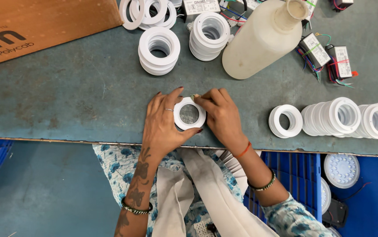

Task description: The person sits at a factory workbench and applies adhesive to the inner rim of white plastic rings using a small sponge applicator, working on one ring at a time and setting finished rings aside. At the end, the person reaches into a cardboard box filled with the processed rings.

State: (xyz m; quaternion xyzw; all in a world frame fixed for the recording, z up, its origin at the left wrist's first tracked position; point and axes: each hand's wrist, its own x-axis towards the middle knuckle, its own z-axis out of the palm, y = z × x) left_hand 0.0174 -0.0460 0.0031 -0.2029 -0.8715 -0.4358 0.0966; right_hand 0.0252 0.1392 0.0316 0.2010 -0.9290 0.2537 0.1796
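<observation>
Near the front edge of a grey-green bench [75, 92], two bare hands work on one white plastic ring [189, 113] lying flat, with a greyish disc showing through its middle. Left hand [165, 120] cups the ring's left side, fingers spread along its rim and thumb hooked under the near edge. Right hand [219, 114] has thumb and forefinger pressed together, pinching a small pale piece [195, 96] against the ring's far rim; what that piece is cannot be made out.

Further back stand two stacks of white rings [159, 50] and a pale plastic bottle [263, 37] lying tilted. Small driver boxes with coloured wires [325, 55] sit to the far right. A row of ring stacks [342, 117] lies on its side at right. A cardboard box [35, 26] fills the far left.

Risk, as a judgement: the ring sits close to the bench edge, so a hard push toward the near side could slide it off into the lap below. The tiny pinched piece could also slip free and be lost.
</observation>
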